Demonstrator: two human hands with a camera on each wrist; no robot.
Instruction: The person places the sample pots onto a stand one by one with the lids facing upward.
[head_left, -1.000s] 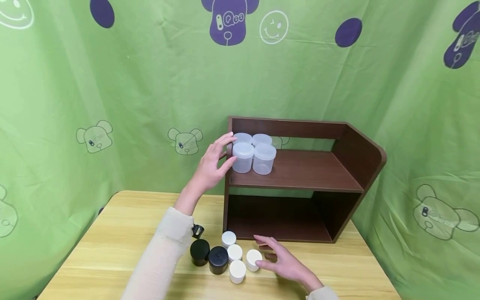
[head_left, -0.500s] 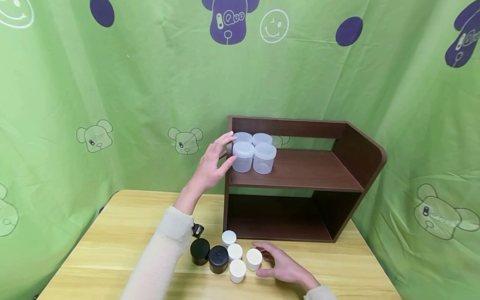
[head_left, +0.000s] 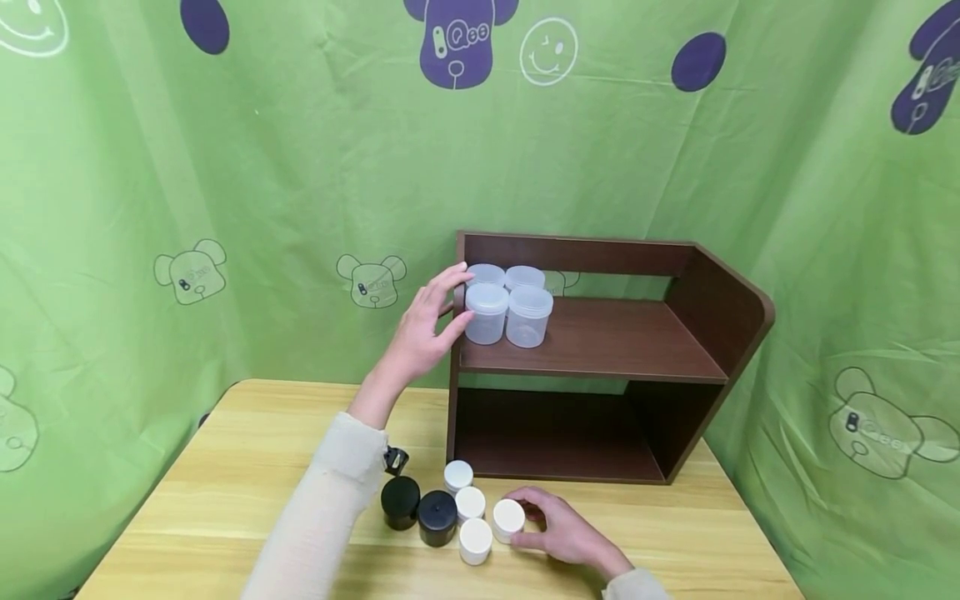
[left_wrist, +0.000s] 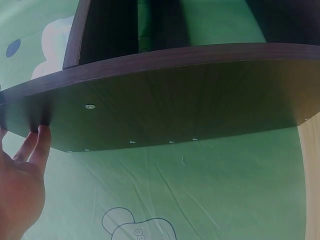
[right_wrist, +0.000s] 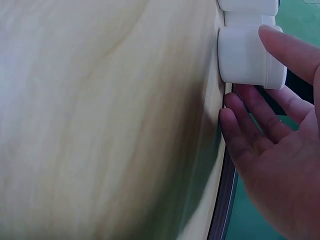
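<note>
- Green printed cloth hangs behind the wooden table [head_left: 225, 500]; a dark shelf [head_left: 600, 342] stands on it.
- We curl our right hand [head_left: 566, 533] round the white jar [head_left: 508, 518], just in front of the shelf; we should grip its sides squarely, clear of neighbouring jars.
- Our left hand [head_left: 420, 333], fingers spread, rests against the shelf's left end beside the clear jars [head_left: 506, 312]; we judge it steadies the shelf.

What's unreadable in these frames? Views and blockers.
- Head: back clear jars half hidden by the front clear jars.
- Head: small black clip partly behind the sleeve.
- Left wrist: the shelf panel blocks all jars.
- Right wrist: right hand covers part of the white jar; the grip is unclear.
</note>
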